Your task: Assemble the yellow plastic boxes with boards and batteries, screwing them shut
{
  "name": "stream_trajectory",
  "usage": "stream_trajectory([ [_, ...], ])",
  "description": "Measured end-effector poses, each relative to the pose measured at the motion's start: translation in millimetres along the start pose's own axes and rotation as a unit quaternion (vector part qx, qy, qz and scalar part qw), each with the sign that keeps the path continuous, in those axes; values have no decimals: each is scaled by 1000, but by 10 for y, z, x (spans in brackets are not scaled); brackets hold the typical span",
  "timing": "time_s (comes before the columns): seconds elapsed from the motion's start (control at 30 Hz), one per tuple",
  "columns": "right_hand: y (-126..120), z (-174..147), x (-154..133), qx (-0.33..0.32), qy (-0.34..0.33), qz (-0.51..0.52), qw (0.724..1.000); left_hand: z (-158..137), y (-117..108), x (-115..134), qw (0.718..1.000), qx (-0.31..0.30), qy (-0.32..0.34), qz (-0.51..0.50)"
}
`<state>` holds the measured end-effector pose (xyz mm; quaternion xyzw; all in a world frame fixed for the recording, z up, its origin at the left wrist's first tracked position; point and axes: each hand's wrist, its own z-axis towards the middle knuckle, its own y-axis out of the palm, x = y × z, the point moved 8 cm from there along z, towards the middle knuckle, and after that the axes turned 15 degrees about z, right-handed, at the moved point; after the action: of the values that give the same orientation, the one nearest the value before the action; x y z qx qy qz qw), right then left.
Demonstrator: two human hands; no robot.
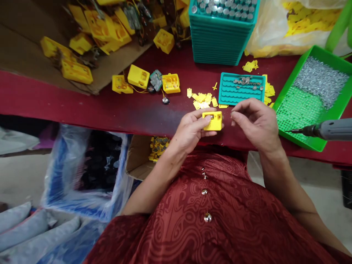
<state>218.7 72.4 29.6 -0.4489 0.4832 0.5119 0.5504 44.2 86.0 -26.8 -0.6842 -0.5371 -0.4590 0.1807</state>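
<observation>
My left hand grips a small yellow plastic case with an open compartment on its upper side; the thumb lies at the compartment, where something metallic shows. To the right and apart from the case, my right hand is closed in a pinch; whatever is between its fingertips is too small to make out. Just beyond the hands lies a teal tray with several button cells in it. Small yellow plastic pieces are scattered left of that tray.
A teal tray stack topped with button cells stands behind. At right, a green basket holds small screws; an electric screwdriver reaches over it. Yellow cases with wires lie left, beside a cardboard box.
</observation>
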Motion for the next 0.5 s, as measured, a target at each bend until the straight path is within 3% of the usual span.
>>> stream_trajectory([
  [0.3, 143, -145, -196, -18, -188, -182, 965, -3, 101, -12, 1000, -21, 2, -14],
  [0.5, 173, -188, -157, -47, -233, -191, 952, -25, 79, 5, 998, 9, 47, 28],
])
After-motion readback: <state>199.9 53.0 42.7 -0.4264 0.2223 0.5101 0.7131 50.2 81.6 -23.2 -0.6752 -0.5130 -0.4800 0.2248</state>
